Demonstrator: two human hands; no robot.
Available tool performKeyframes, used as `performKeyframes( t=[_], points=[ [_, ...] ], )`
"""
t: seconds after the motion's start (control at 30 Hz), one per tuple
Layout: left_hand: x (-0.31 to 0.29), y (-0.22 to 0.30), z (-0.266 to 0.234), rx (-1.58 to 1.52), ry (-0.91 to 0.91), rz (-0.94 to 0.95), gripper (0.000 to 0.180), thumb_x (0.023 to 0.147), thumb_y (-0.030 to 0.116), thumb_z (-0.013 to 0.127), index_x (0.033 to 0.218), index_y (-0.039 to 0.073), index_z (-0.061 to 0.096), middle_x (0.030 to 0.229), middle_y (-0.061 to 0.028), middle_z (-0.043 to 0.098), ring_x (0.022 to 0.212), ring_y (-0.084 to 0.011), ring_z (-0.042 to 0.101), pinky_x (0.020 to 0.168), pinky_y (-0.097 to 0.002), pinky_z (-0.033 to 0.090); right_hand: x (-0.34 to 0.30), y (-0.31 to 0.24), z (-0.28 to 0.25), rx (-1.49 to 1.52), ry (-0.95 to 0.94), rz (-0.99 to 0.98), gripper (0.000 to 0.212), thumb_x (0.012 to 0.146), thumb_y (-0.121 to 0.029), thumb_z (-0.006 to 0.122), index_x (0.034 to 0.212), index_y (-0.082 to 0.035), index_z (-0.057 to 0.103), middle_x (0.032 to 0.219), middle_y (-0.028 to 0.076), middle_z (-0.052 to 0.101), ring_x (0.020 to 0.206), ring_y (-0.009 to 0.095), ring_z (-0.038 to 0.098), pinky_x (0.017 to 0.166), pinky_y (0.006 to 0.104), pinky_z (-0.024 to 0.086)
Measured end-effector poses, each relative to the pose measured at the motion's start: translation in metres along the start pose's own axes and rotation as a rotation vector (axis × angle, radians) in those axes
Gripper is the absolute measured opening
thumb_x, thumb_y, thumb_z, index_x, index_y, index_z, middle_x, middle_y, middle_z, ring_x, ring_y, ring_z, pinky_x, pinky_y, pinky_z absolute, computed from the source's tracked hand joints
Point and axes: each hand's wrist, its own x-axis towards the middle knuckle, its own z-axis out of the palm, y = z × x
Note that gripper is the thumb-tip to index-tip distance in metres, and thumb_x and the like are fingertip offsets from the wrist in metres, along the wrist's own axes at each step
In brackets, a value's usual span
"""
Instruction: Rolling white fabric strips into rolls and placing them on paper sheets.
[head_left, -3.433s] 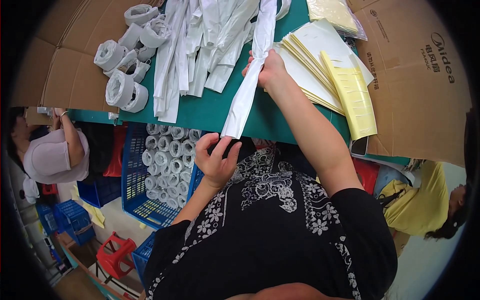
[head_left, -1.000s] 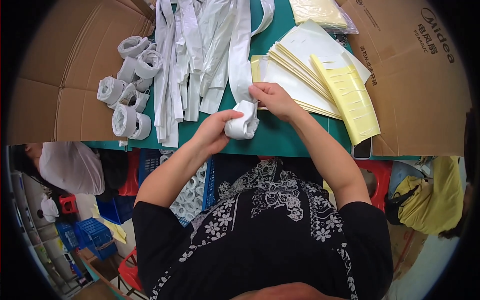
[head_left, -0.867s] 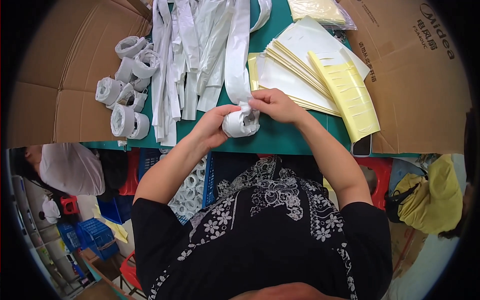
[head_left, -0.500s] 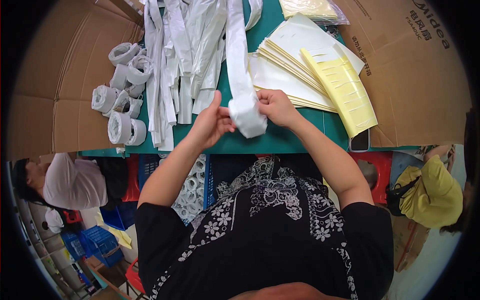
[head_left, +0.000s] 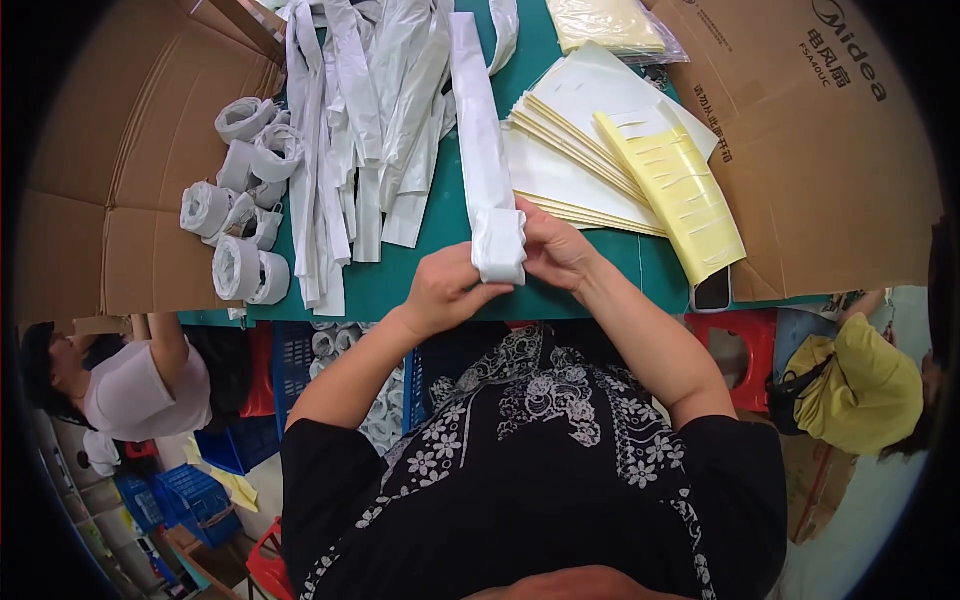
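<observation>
Winding the white strip (head_left: 481,125) well calls for even tension and flush edges, since the slick-looking film could slip sideways. Nearer the body than the paper stack (head_left: 590,152) and left of it, the roll (head_left: 498,246) is held over the bench (head_left: 385,285) between the left hand (head_left: 445,290), its fingers closed around the lower left, and the right hand (head_left: 556,250), its fingers holding the right side. Keep the tail running straight away, apart from the loose strips (head_left: 405,110) farther left of the stack
</observation>
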Motion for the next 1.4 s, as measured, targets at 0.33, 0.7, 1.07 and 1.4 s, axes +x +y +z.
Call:
performKeyframes(
  t=[0.33,0.7,1.07,1.4],
  points=[
    [0.034,-0.018,-0.004,-1.073,0.19,-1.199,0.038,0.09,0.03,0.056,0.097,-0.006,0.062,0.075,-0.0053,0.064,0.061,-0.0101,0.059,0.06,-0.0216,0.048,-0.001,0.002,-0.001,-0.472,0.338,0.117,0.024,0.086,-0.011,0.056,0.108,-0.003,0.054,0.099,0.007,0.062,0.088,0.015,0.06,0.081,0.0298,0.049],
    [-0.001,-0.011,0.012,0.005,0.136,-0.015,0.023,0.068,0.014,0.075,0.087,0.005,0.068,0.095,-0.009,0.065,0.09,-0.0281,0.06,0.077,-0.0338,0.048,-0.007,0.011,0.011,0.107,0.244,0.143,0.031,0.088,-0.017,0.048,0.116,-0.003,0.052,0.104,0.007,0.06,0.095,0.017,0.059,0.087,0.0323,0.047],
    [0.014,-0.001,-0.017,-0.587,-0.112,-0.828,0.026,0.084,0.025,0.065,0.086,-0.001,0.067,0.076,-0.0031,0.066,0.066,-0.0086,0.059,0.061,-0.023,0.045,0.01,-0.002,-0.007,-0.403,0.122,0.006,0.045,0.081,-0.001,0.057,0.125,-0.004,0.047,0.109,0.007,0.06,0.095,0.015,0.06,0.082,0.0294,0.05],
    [0.0,-0.017,0.009,0.021,0.105,-0.137,0.025,0.073,0.017,0.072,0.093,0.004,0.066,0.102,-0.0106,0.061,0.097,-0.0312,0.056,0.088,-0.0373,0.041,0.002,0.008,0.023,-0.397,0.475,0.05,0.025,0.089,-0.013,0.049,0.109,-0.001,0.058,0.099,0.008,0.063,0.085,0.016,0.063,0.073,0.029,0.052]
  ],
)
